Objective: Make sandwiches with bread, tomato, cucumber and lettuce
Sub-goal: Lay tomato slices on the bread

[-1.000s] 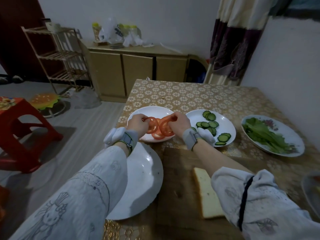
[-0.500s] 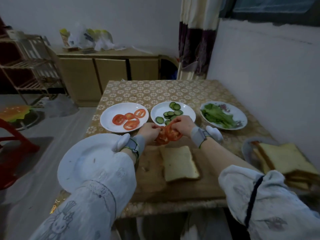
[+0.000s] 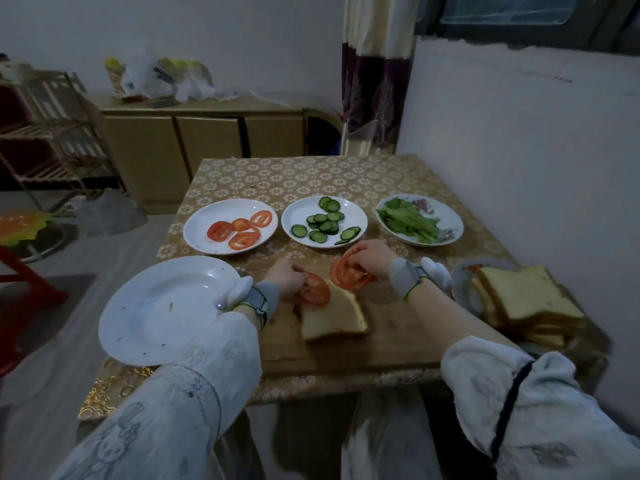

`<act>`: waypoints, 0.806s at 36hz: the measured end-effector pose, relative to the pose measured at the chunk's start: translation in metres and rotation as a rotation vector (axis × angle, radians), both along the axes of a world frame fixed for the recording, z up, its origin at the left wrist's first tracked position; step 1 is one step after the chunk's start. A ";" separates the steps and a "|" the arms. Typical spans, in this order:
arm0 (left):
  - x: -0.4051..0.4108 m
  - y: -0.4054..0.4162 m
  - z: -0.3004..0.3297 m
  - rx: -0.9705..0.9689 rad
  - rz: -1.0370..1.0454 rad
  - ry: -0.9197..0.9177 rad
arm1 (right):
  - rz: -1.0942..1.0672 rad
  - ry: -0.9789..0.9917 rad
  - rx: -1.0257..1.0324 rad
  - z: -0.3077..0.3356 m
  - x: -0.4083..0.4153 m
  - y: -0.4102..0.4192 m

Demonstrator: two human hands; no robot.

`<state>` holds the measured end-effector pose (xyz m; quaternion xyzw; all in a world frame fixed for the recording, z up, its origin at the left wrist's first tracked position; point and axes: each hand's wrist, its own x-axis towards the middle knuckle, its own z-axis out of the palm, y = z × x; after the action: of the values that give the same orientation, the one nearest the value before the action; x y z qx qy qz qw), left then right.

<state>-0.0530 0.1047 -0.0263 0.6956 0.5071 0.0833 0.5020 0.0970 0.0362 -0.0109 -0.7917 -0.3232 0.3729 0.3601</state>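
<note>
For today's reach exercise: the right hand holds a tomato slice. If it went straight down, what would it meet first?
Probably the bread slice near its far right corner, or the cutting board beside it; the right hand and its tomato slice hover about that edge, and depth is unclear.

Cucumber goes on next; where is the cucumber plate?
In the head view, the cucumber plate sits mid-table, between the tomato plate on its left and the lettuce plate on its right.
</note>
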 end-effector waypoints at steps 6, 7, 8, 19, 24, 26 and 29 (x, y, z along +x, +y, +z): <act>0.000 0.001 -0.006 0.177 -0.034 0.086 | -0.043 0.135 -0.030 -0.012 -0.003 -0.001; -0.001 0.001 -0.008 0.187 -0.033 0.094 | -0.019 0.088 -0.056 -0.013 -0.003 -0.002; -0.001 0.002 -0.009 0.187 -0.027 0.101 | 0.005 0.017 -0.078 -0.016 -0.004 -0.003; -0.003 -0.001 -0.009 0.270 0.013 0.096 | 0.040 -0.236 -0.055 -0.014 -0.001 -0.008; -0.005 -0.014 -0.011 0.301 -0.036 0.073 | 0.103 -0.146 -0.062 0.000 -0.013 -0.017; -0.007 -0.018 -0.017 0.308 -0.030 0.063 | 0.091 -0.010 -0.053 0.001 -0.022 -0.022; -0.012 -0.020 -0.020 0.254 0.048 0.002 | 0.119 0.070 -0.102 -0.002 -0.032 -0.028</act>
<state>-0.0649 0.0844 -0.0463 0.7414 0.5093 0.1579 0.4074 0.0647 0.0086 -0.0127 -0.7750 -0.3374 0.4369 0.3076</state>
